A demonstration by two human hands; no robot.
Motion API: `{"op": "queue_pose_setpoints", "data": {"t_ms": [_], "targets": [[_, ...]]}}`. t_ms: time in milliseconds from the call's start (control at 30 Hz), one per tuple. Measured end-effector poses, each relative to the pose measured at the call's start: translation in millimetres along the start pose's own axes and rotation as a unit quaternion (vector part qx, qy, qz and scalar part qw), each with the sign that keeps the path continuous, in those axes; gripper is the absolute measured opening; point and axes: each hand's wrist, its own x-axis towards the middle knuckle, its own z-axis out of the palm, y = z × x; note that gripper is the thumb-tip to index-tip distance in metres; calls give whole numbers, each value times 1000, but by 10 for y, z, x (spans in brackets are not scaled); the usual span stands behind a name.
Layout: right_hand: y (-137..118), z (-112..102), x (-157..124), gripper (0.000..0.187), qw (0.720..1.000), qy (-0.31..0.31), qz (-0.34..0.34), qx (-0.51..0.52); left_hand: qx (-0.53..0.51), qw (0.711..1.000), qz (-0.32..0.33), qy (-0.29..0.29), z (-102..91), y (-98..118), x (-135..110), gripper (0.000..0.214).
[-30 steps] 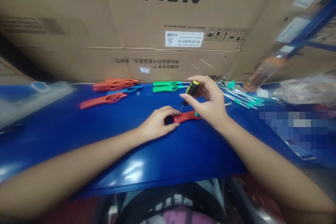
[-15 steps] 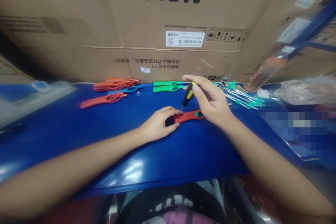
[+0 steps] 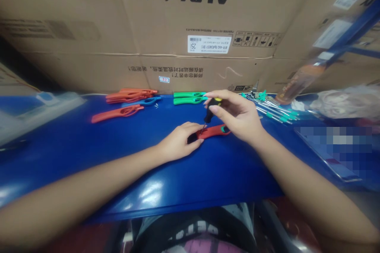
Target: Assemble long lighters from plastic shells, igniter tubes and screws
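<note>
My left hand (image 3: 181, 140) pinches the near end of a red plastic handle-shaped casing (image 3: 214, 131) against the blue tabletop. A green part shows in the opening at the casing's right end. In my right hand (image 3: 237, 116) is a black-and-yellow screwdriver (image 3: 209, 114), held by its handle between thumb and fingers. Its thin shaft slants down, and the tip meets the casing close to my left fingertips. Whether a screw sits under the tip is too small to tell.
Orange-red casings (image 3: 127, 95) and a blue one (image 3: 142, 102) lie at the back left. Two green casings (image 3: 188, 100) lie behind my hands. Metal rods with green ends (image 3: 276, 110), a bottle (image 3: 299, 83) and a plastic bag (image 3: 347, 102) are right. A cardboard box (image 3: 148, 19) walls the back.
My right fingers have shifted around the screwdriver handle, covering more of it. The screwdriver's tip stays on the red casing, and my left hand holds nearly the same place.
</note>
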Motion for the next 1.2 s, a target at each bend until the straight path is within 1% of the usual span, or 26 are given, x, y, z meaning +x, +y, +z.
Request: {"op": "queue_pose_setpoints", "data": {"t_ms": [67, 100, 133, 200, 233, 267, 333, 400, 433, 500, 567, 600, 633, 667, 733, 767, 800, 833, 867, 933, 1000, 1067, 1133, 1167, 1200], "targets": [[-10, 14, 3, 24, 997, 44, -30, -59, 0, 1000, 2, 0, 4, -11, -3, 37], [-20, 13, 7, 23, 995, 46, -41, -75, 0, 1000, 2, 0, 5, -15, -4, 37], [-33, 7, 12, 25, 996, 32, -44, -74, 0, 1000, 4, 0, 5, -17, -5, 38], [-59, -12, 21, 29, 999, -21, -25, -29, 1, 1000, 8, 0, 3, -17, -5, 38], [-67, -22, 23, 30, 999, -38, -16, -6, 1, 1000, 9, 0, 2, -16, -5, 38], [-70, -31, 23, 30, 999, -40, -14, 1, 2, 1000, 9, -1, 1, -14, -5, 38], [-59, -41, 17, 26, 998, 0, -43, -50, 3, 1000, 6, -4, -1, -12, -3, 37], [-39, -43, 10, 22, 986, 52, -91, -133, 4, 1000, 3, -5, -1, -15, -1, 36], [-30, -42, 8, 22, 980, 60, -104, -159, 4, 1000, 3, -6, -1, -17, 0, 37], [-14, -33, 9, 30, 983, 36, -98, -150, 5, 1000, 4, -7, 0, -23, 0, 37], [4, -19, 14, 37, 993, -9, -69, -91, 4, 1000, 6, -10, -1, -26, -1, 37], [16, -13, 15, 39, 996, -21, -59, -67, 4, 1000, 7, -12, -1, -26, -3, 37], [30, -9, 15, 38, 997, -15, -57, -59, 3, 1000, 7, -13, -1, -26, -4, 37], [46, -10, 13, 36, 995, 8, -64, -71, 4, 1000, 7, -14, 0, -26, -5, 37], [76, -24, 4, 32, 982, 68, -103, -141, 5, 1000, 8, -12, 3, -27, -6, 37], [86, -36, -1, 32, 971, 86, -127, -183, 6, 1000, 8, -11, 4, -27, -5, 36], [93, -47, -7, 32, 961, 89, -148, -217, 7, 1000, 10, -10, 5, -28, -3, 36], [95, -54, -11, 32, 955, 79, -161, -238, 6, 1000, 11, -10, 6, -28, -2, 35], [93, -55, -15, 34, 954, 59, -165, -244, 6, 1000, 12, -9, 6, -27, 0, 35], [83, -34, -20, 38, 967, 29, -139, -213, 3, 1000, 14, -9, 3, -22, 3, 34], [74, 5, -24, 37, 983, 25, -97, -154, 1, 1000, 13, -12, -2, -16, 5, 34], [70, 29, -31, 30, 985, 62, -81, -142, 1, 1000, 13, -13, -5, -13, 4, 33], [67, 16, -34, 24, 968, 108, -118, -195, 1, 1000, 15, -12, -5, -14, 4, 33], [64, -2, -33, 22, 956, 121, -144, -225, 0, 1000, 15, -11, -4, -16, 3, 33], [59, -23, -29, 22, 948, 119, -164, -244, 0, 1000, 15, -11, -3, -18, 2, 33]]}}
